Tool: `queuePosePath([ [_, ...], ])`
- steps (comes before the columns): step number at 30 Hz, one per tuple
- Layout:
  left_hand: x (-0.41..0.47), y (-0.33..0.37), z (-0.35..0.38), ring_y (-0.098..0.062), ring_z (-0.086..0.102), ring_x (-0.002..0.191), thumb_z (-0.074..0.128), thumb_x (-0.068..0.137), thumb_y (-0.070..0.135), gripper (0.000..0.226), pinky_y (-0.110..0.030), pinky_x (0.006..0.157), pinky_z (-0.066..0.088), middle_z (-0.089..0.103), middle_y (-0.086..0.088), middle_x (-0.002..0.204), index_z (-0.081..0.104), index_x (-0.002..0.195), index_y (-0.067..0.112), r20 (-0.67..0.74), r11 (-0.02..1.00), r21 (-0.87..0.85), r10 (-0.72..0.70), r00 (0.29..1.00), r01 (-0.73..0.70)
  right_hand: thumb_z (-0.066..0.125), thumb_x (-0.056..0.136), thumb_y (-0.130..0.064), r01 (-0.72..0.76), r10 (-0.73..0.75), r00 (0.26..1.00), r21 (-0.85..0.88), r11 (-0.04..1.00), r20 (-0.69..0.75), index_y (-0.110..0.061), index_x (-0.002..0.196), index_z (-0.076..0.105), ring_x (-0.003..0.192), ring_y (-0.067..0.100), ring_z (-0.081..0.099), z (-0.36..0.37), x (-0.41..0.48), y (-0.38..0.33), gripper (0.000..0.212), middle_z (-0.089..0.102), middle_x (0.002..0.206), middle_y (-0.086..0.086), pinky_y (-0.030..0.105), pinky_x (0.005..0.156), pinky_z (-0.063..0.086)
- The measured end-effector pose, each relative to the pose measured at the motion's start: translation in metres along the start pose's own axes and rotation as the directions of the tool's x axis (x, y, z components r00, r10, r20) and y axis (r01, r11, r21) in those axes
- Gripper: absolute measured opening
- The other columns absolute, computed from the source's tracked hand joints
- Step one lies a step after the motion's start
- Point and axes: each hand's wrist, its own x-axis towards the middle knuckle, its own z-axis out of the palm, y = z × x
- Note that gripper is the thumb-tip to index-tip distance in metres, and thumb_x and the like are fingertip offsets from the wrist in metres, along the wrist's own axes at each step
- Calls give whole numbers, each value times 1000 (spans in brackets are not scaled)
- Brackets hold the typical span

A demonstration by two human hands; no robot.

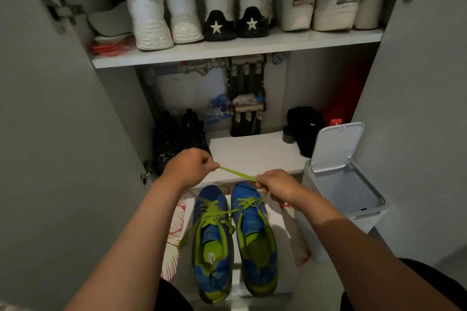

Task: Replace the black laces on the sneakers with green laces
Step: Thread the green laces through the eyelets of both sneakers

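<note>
Before the open shoe cupboard (pixel 237 49), my blue sneakers (pixel 214 267) lie toes toward it. My left hand (pixel 189 166) and right hand (pixel 278 187) pinch a green lace (pixel 237 173) taut, crosswise above the toes.

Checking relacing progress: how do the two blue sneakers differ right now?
On the left sneaker the green lace crosses further up, ends lying loose; the right sneaker shows crossings only near its toe. No hand touches the left sneaker, while the left hand and right hand pinch a taut green lace by the right sneaker's toe. Both are blue with green lining.
</note>
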Motion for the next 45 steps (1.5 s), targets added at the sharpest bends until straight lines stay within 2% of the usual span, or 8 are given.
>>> queuePosePath([
  [7, -18, -13, -9, -8, 49, 57, 61, 95, 35, 26, -24, 55, 39, 59, 8, 66, 71, 74, 24, 127, 993, -103, -50, 991, 63, 59, 95, -22, 59, -87, 992, -282, 958, -88, -18, 83, 71, 76, 17, 61, 1, -2, 12, 18, 66, 78, -2, 24, 65, 46],
  [11, -27, 11, 7, -18, 51, 59, 55, 98, 37, 33, -29, 55, 47, 58, -2, 68, 71, 79, 15, 190, 970, -243, 15, 982, 32, 65, 89, -15, 224, -230, 973, -236, 945, 5, -25, 128, 64, 116, 11, 60, 15, -14, -6, 40, 64, 127, -6, 29, 98, 51],
  [16, -33, 32, 18, -7, 46, 42, 59, 97, 35, 43, -24, 47, 44, 58, -1, 58, 68, 75, 0, 229, 949, -316, 84, 970, -8, 67, 93, -16, 338, -327, 934, -62, 939, 143, -14, 90, 75, 63, 1, 60, 23, -34, -33, 9, 71, 75, -5, 17, 56, 45],
  [25, -34, 9, 8, -6, 50, 52, 50, 100, 20, 26, -22, 52, 43, 61, 2, 68, 73, 91, 11, 244, 977, -205, -9, 970, 61, 63, 90, -24, 154, -242, 959, -443, 883, -150, -23, 51, 61, 61, 10, 56, -15, -28, -12, 39, 59, 56, -8, 28, 58, 40],
  [31, -38, 4, 13, -10, 48, 51, 49, 100, 21, 29, -23, 52, 41, 59, 0, 68, 72, 90, 7, 264, 979, -179, -47, 963, 97, 55, 89, -23, -77, -76, 977, -655, 752, -201, -15, 91, 72, 91, 27, 67, -18, -33, 0, 19, 70, 96, 7, 27, 67, 43],
  [36, -42, 18, 29, -14, 49, 41, 52, 100, 28, 30, -24, 52, 46, 65, -1, 63, 71, 85, 10, 362, 957, -279, 22, 932, 86, 66, 87, -27, 222, -231, 972, -486, 845, 42, -26, 146, 48, 131, 19, 51, 6, -42, -9, 61, 48, 147, 0, 35, 110, 42],
  [40, -42, 30, 37, -15, 53, 43, 55, 98, 34, 33, -22, 55, 46, 69, 1, 64, 71, 80, 11, 337, 956, -293, 76, 938, 27, 68, 91, -21, 313, -286, 945, -180, 933, 160, -21, 100, 75, 81, 12, 68, 21, -44, -17, 11, 75, 92, 2, 33, 76, 57],
  [45, -37, 22, 33, -15, 56, 52, 59, 95, 31, 29, -27, 59, 50, 71, 0, 66, 71, 78, 12, 253, 955, -294, 46, 966, 31, 67, 92, -25, 252, -261, 965, -342, 905, 22, -16, 69, 73, 66, 6, 65, 5, -38, -15, 25, 72, 69, -3, 28, 70, 51],
])
